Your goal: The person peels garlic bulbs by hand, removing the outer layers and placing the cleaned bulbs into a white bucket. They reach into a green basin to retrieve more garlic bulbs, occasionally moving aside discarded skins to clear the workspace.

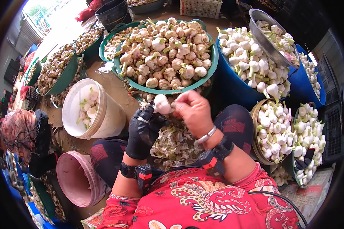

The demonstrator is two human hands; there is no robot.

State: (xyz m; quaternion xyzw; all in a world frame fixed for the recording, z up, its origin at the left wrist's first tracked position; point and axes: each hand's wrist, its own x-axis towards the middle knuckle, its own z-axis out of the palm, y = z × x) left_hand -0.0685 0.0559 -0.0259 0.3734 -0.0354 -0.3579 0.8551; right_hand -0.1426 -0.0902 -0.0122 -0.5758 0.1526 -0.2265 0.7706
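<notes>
My left hand (144, 129), in a black glove, holds a garlic bulb (162, 104) in front of me above my lap. My right hand (193, 112) is bare, wears a silver bracelet, and pinches the same bulb's skin from the right side. Under both hands lies a pile of peeled garlic skins (176, 143) between my knees. Just beyond the hands stands a green basin (214, 61) heaped with unpeeled garlic (166, 49).
A white bucket (70, 114) with a few peeled bulbs stands at left, a pink bucket (78, 179) below it. Blue tubs (225, 82) and baskets (256, 145) of white peeled garlic fill the right. More green basins (67, 74) stand at back left. A person with a headscarf (21, 131) sits at far left.
</notes>
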